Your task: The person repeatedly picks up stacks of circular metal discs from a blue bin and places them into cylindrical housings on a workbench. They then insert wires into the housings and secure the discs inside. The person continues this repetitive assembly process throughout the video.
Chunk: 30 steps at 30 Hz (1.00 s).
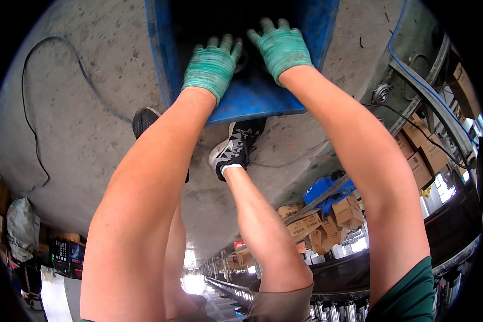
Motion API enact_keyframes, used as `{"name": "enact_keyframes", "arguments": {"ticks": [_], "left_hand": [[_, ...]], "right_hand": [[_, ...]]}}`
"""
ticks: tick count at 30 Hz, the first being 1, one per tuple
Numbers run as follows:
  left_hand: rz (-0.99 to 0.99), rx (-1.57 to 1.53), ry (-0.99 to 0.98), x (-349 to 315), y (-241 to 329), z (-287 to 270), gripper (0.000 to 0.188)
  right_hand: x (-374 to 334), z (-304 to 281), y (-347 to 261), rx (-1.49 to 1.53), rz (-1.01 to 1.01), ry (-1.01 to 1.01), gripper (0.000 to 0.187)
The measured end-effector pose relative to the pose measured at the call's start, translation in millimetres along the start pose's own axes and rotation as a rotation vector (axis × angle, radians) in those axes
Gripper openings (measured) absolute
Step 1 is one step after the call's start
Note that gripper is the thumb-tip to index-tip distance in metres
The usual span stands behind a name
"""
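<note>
A blue plastic bin (pixel 252 104) stands at the top middle, its inside mostly black with shadow. My left hand (pixel 212 64), in a green striped knit glove, reaches over the near part of the bin with fingers stretched forward. My right hand (pixel 284 49), gloved alike, is at the bin's right side, its fingers apart and a little blurred. Next to the left thumb shows a dark rounded thing, too dim to name. Neither hand visibly grips anything, though whatever lies under the palms is hidden.
My black-and-grey shoe (pixel 236 145) is just below the bin on the concrete floor (pixel 102 134). A black cable (pixel 32 118) curves across the left. To the right are a metal frame (pixel 429 96), cardboard boxes (pixel 349 212) and a roller conveyor (pixel 333 311).
</note>
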<state>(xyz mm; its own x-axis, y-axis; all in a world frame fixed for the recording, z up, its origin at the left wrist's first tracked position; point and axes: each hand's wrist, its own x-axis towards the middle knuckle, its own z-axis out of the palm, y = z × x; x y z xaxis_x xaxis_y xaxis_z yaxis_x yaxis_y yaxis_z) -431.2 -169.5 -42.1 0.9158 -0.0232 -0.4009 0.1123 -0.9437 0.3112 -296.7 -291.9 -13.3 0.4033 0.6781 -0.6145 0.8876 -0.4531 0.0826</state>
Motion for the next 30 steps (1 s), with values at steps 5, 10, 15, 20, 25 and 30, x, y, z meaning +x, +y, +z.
{"name": "enact_keyframes", "arguments": {"ticks": [5,10,15,20,25,30], "left_hand": [[-0.005,0.007,-0.05,14.5,-0.5,-6.8,0.065],[-0.328,-0.455,-0.034,-24.9,4.8,-134.6,0.089],[-0.479,-1.558,-0.033,-146.4,6.4,-248.2,0.088],[-0.524,-1.989,-0.15,-337.7,62.3,-452.4,0.091],[-0.23,-2.041,-0.092,-430.3,132.0,-572.4,0.104],[0.221,-1.893,-0.285,-442.0,237.0,-659.6,0.089]], "right_hand": [[2.5,5.3,-2.3,0.008,0.033,0.048,0.073],[-55.3,-99.4,1.6,0.533,0.343,0.015,0.076],[-221.4,-166.4,1.3,1.508,0.643,0.051,0.1],[-435.4,-280.0,-9.5,2.056,0.486,0.024,0.077],[-627.2,-399.2,-7.0,2.309,0.363,0.178,0.066],[-819.9,-442.3,-29.2,2.045,0.41,0.651,0.058]]}}
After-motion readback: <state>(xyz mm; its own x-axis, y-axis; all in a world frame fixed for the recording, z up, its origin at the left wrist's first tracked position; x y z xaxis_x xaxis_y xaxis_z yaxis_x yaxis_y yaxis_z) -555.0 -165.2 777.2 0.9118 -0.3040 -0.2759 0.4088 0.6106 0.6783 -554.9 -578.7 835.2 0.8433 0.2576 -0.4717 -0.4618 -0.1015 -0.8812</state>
